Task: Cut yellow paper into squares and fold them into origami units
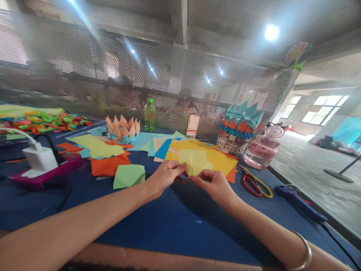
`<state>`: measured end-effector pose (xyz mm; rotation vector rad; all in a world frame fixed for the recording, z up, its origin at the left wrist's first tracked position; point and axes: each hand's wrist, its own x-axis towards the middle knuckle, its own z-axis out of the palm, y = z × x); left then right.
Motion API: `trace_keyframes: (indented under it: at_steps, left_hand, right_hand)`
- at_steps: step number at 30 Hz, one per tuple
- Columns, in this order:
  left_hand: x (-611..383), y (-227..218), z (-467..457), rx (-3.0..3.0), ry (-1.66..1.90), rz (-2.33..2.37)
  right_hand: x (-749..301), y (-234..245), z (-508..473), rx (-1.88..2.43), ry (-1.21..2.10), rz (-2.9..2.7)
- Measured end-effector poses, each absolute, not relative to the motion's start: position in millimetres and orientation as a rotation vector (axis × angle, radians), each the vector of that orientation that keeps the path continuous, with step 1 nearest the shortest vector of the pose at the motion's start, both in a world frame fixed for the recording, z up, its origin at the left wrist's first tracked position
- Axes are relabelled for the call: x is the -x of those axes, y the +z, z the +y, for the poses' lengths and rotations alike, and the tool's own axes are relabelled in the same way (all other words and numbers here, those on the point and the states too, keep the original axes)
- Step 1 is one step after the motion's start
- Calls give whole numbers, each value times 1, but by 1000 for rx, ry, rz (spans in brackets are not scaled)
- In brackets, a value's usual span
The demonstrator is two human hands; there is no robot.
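Both hands hold a pale yellow sheet of paper above the middle of the table. My left hand pinches its lower left side between thumb and fingers. At the bottom edge, my right hand has its thumb and forefinger pressed on the paper. A crease seems to run down the sheet. Just behind it lie larger golden yellow sheets with blue and orange ones. A light green folded paper rests left of my left hand. Scissors with red and yellow handles lie to the right.
A glue gun lies at the table's right edge near a pink water bottle. Behind stand folded paper flowers and a green bottle. A white charger sits in a purple power strip at left.
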<state>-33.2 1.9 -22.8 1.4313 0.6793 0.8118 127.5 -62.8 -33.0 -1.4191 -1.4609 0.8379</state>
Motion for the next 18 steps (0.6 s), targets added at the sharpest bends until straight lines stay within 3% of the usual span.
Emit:
trace_keyframes:
  at_steps: [14,18]
  left_hand:
    - [31,-25,2,-1339,850,602]
    - [34,-22,5,-1299,816,634]
  right_hand:
    - [-123,-31,-66,1374,751,-1634]
    - [-134,-34,-59,1350,353,-1617]
